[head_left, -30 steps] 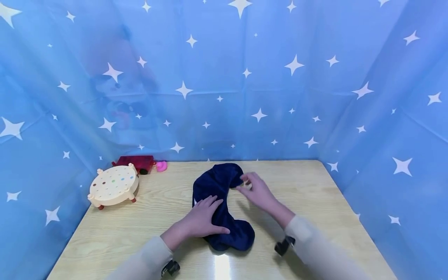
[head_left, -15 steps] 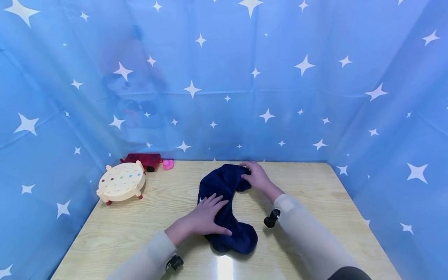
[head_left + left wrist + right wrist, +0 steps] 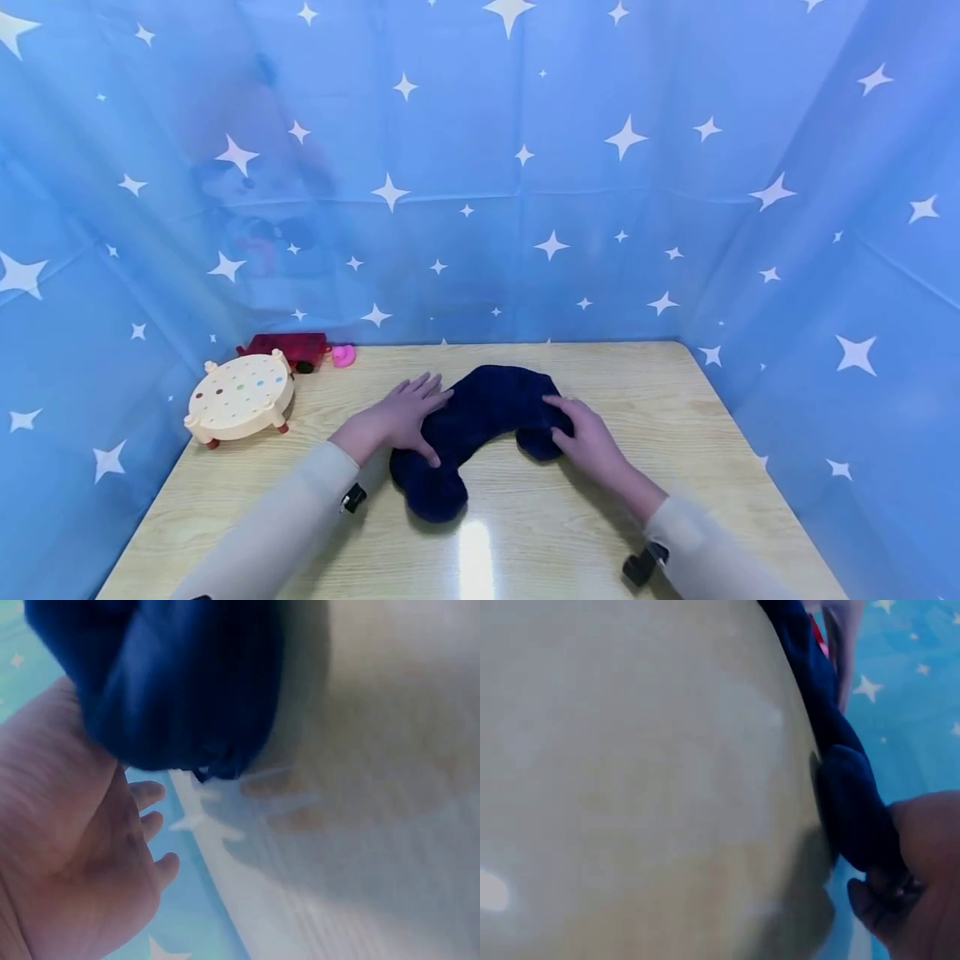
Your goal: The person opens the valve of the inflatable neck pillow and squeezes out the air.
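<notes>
A dark navy, plush U-shaped neck pillow (image 3: 487, 408) lies on the table, its opening toward me. My left hand (image 3: 397, 421) rests on its left arm with fingers spread and fairly straight and thumb apart. Seen from the left wrist, the pillow's rounded end (image 3: 187, 682) stands beside the palm (image 3: 75, 832). On the other side my right hand (image 3: 588, 437) grips the pillow's right end, fingers over the top and thumb at the inner side. The right wrist view shows curled fingers of that hand (image 3: 930, 877) against the dark fabric (image 3: 847, 802).
On the wooden table (image 3: 525, 533), a round cream stool-like toy (image 3: 240, 396) with coloured dots stands at the left. Behind it are a red toy cart (image 3: 288, 348) and a small pink duck (image 3: 343, 356). A blue star-printed curtain (image 3: 480, 233) encloses the back and sides.
The pillow has turned clockwise, from opening rightward to opening toward me. My right hand first reached its far end and has brought it right and nearer; my left hand has shifted left and away.
</notes>
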Demonstrator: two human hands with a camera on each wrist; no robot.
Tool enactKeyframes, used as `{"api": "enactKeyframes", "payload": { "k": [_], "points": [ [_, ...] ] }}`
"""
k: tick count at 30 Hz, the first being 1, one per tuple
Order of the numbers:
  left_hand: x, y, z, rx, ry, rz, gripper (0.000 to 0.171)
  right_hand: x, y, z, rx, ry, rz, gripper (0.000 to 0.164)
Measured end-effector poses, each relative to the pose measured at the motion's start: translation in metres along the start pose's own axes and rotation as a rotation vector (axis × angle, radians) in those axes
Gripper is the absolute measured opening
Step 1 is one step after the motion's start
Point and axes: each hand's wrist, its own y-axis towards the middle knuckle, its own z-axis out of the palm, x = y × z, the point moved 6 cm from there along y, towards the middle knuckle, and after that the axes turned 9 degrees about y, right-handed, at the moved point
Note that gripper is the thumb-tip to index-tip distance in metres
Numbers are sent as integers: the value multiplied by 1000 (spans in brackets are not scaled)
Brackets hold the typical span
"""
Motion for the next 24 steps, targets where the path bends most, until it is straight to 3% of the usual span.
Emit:
{"api": "enactKeyframes", "payload": {
  "k": [6,11,15,19,22,24],
  "points": [
    [24,14,-10,-13,150,-105,125,15,-48,2,13,15,149,52],
    [28,25,-19,-56,216,-178,115,34,-73,6,52,33,219,50],
    [25,24,-21,-92,109,-199,93,45,-74,1,59,-19,207,45],
    [23,7,-21,-198,-78,-231,67,58,-54,-10,-25,-113,25,33],
    [23,-16,-23,-305,-228,-345,52,63,-30,-10,-44,-149,-120,30],
    [26,-32,-21,-328,-311,-441,48,62,-12,-2,3,-171,-169,35]
  ]
}}
